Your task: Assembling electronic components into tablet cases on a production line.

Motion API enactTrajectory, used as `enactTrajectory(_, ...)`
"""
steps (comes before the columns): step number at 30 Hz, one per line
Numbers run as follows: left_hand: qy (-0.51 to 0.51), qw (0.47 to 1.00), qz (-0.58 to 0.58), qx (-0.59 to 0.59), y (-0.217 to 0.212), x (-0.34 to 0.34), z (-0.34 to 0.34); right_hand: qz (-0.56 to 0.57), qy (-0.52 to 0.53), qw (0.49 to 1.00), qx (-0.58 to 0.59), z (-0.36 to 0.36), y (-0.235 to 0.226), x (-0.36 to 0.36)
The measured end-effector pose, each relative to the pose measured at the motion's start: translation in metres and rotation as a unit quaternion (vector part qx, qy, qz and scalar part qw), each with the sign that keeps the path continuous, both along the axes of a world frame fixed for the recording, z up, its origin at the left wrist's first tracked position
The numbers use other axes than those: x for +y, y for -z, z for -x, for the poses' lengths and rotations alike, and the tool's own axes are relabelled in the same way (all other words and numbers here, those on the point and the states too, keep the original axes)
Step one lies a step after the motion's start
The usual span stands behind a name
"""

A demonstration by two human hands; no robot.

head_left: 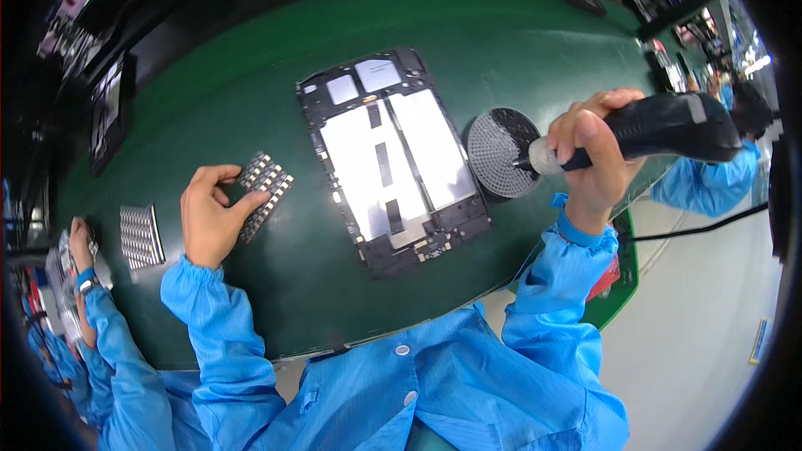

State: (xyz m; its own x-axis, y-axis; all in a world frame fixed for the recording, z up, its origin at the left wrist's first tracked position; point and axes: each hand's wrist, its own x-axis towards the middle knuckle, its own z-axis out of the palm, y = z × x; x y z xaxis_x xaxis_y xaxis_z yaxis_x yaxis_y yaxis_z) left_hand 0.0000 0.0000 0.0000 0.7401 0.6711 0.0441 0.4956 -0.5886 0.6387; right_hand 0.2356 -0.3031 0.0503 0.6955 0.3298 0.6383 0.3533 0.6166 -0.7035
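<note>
A broad dark-green tabletop point(276, 75) spreads under and beyond both hands, the left hand point(213, 213) and the right hand point(601, 150). Both forearms wear bright blue fabric sleeves with gathered cuffs, reaching in from the lower edge.

Between the two hands lies the largest piece of work, a black rectangular device assembly point(393, 159) with two long silver-white panels, smaller pale panels at its far end and dark circuit parts along its near end. It lies flat, slightly skewed, and neither hand touches it.

The right hand is closed around a black, thick-bodied powered screwdriver point(664, 127) with a pale collar behind its dark tip. The tool is held nearly level, its body extending to the right of the hand and its tip pointing left.

Just left of the right hand sits a round grey studded dish point(491, 154), dark on its far side. The screwdriver's tip overlaps it in view; whether they touch cannot be told.

The left hand pinches a small dark sheet with rows of pale rectangular pieces point(267, 179) narrowly between thumb and fingers, tilted. Farther left of that hand, a similar striped light-and-dark sheet point(140, 238) rests on the tabletop.
</note>
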Motion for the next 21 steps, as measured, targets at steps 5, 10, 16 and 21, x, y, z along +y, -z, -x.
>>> enactTrajectory(5, 0.056, 0.998, -0.023, -0.007, 0.009, -0.01, -0.006, 0.053, 0.098, 0.993, 0.048, -0.01, 0.022, -0.011)
enactTrajectory(10, 0.028, 0.984, 0.177, -0.006, 0.002, 0.001, -0.003, 0.076, 0.112, 0.989, 0.053, -0.007, 0.027, -0.006)
enactTrajectory(16, 0.029, 0.961, 0.27, -0.059, 0.002, 0.004, -0.001, 0.12, 0.091, 0.988, 0.029, -0.007, 0.028, -0.001)
enactTrajectory(21, 0.004, 0.962, 0.265, -0.067, 0.008, 0.005, 0.0, 0.088, 0.089, 0.99, 0.058, -0.006, 0.029, 0.004)
